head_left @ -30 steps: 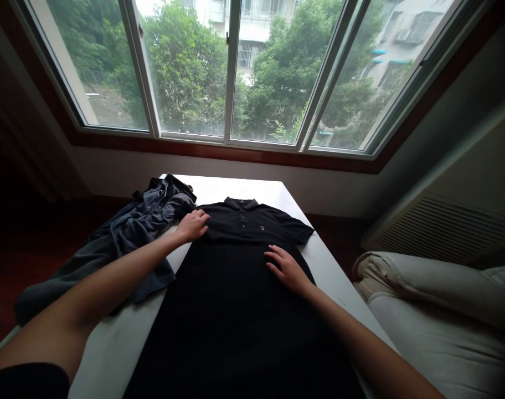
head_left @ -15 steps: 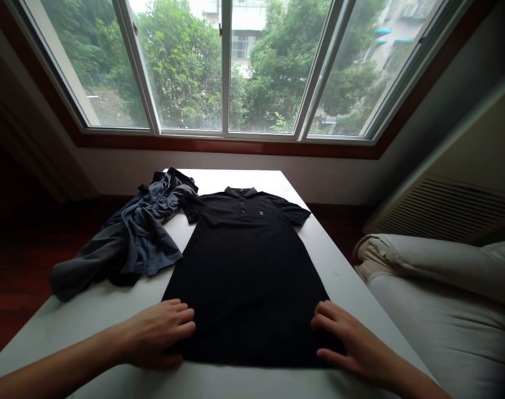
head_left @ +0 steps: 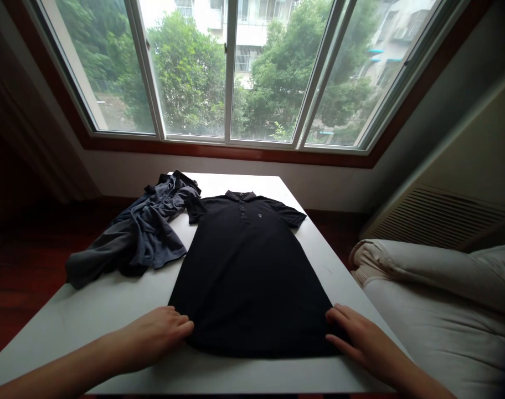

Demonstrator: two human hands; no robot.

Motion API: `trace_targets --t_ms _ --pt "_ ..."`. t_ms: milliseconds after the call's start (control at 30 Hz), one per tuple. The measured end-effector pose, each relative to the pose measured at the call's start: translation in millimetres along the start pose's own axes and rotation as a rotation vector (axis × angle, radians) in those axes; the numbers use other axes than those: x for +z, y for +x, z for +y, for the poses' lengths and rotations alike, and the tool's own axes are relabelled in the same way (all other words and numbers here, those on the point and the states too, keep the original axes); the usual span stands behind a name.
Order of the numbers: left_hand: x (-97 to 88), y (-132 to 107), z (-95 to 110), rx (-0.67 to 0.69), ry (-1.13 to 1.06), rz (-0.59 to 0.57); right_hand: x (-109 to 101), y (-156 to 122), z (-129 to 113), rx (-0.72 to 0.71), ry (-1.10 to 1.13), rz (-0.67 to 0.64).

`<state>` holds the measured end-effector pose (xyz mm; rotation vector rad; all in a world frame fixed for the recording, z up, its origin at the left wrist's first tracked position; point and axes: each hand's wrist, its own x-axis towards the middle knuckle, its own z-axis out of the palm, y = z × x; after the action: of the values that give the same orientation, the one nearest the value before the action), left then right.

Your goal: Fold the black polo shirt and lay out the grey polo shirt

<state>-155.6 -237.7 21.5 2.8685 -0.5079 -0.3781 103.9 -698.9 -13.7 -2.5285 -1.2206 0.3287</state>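
Note:
A black short-sleeved polo shirt (head_left: 248, 271) lies spread face up, its collar toward the window and its hem toward me. At the hem's left corner my left hand (head_left: 159, 335) is closed on the cloth, fingers curled and thumb mostly hidden. On the opposite corner, my right hand (head_left: 356, 335) grips the side edge, with dark fabric showing between its thumb and fingers. Small buttons run down the placket, and a little light mark sits on the chest.
A heap of grey and dark clothes (head_left: 140, 233) lies on the left of the white table (head_left: 107, 310), partly over its edge. To the right stands a pale padded sofa (head_left: 435, 293). A wide window (head_left: 227, 72) rises behind the table.
My left hand's fingers have curled tighter at the hem corner. My right hand has shifted slightly outward. The shirt's hem now curves and shows light creases. The camera view has tilted slightly.

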Motion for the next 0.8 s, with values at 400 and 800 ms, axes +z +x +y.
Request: trace_targets --t_ms 400,800 --pt "-17.9 -15.3 6.1 -0.06 -0.112 -0.068 -9.2 0.9 7.8 0.12 0.243 -0.255" --pt "-45.6 9.5 20.2 0.058 -0.336 -0.157 -52.9 26.6 29.4 0.257 0.567 -0.492"
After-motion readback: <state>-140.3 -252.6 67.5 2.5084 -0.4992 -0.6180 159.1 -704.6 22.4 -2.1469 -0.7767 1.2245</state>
